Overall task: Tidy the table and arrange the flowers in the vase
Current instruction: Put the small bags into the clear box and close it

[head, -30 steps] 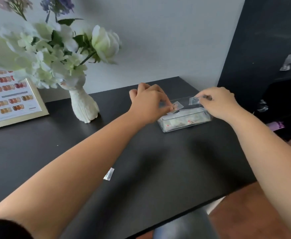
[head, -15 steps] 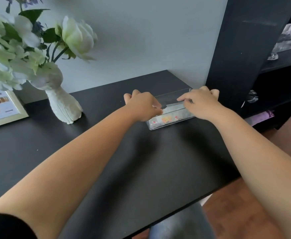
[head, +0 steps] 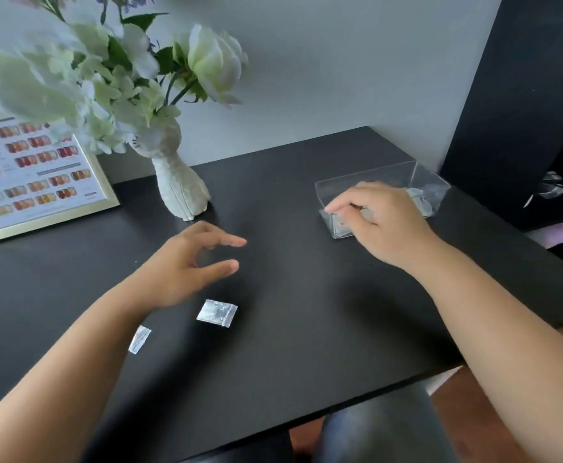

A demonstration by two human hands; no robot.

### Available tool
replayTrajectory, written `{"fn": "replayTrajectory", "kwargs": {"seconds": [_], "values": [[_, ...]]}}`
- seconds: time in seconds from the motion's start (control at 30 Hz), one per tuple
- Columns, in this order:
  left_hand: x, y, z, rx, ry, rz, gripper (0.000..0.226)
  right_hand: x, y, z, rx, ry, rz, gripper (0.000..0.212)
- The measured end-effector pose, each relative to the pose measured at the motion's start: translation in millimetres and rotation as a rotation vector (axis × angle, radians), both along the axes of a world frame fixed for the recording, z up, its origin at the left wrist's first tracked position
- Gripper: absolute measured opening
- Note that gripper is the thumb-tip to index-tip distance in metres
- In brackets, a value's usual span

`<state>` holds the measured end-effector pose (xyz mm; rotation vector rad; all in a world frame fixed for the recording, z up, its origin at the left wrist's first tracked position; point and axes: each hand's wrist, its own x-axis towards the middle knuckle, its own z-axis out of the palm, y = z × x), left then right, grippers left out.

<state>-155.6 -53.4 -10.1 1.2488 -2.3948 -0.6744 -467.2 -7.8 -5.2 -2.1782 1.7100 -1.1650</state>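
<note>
**Q:** Hands (head: 186,265) have split up since half a second ago, right? Both of ours were at the clear box (head: 430,182) then.

**A:** Yep. Our left hand has pulled back to mid-table, fingers spread, holding nothing. It hovers just past a small square packet (head: 217,313); a second packet (head: 139,339) lies beside our left forearm. Our right hand (head: 383,222) stays at the box's near wall, fingers curled in. Whether it's pinching anything, we can't tell.

**Q:** Meaning?

**A:** Our guess: loose packets go into the box next, the left hand grabbing the square one. Tidying isn't done.

**Q:** And the box, the vase?

**A:** Box sits at the table's (head: 306,329) far right corner, long axis running left-right, slightly skewed, opening up. The white vase (head: 179,185) stands upright at the back left, flowers (head: 213,61) fanning up and leftward.
</note>
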Motion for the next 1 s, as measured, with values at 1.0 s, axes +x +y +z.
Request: {"fn": "replayTrajectory", "kwargs": {"seconds": [1.0], "values": [[137.0, 62.7, -54.0, 0.05, 0.112, 0.345, 0.026, 148.9, 4.2, -52.8, 0.444, -0.12, 0.364, 0.025]]}}
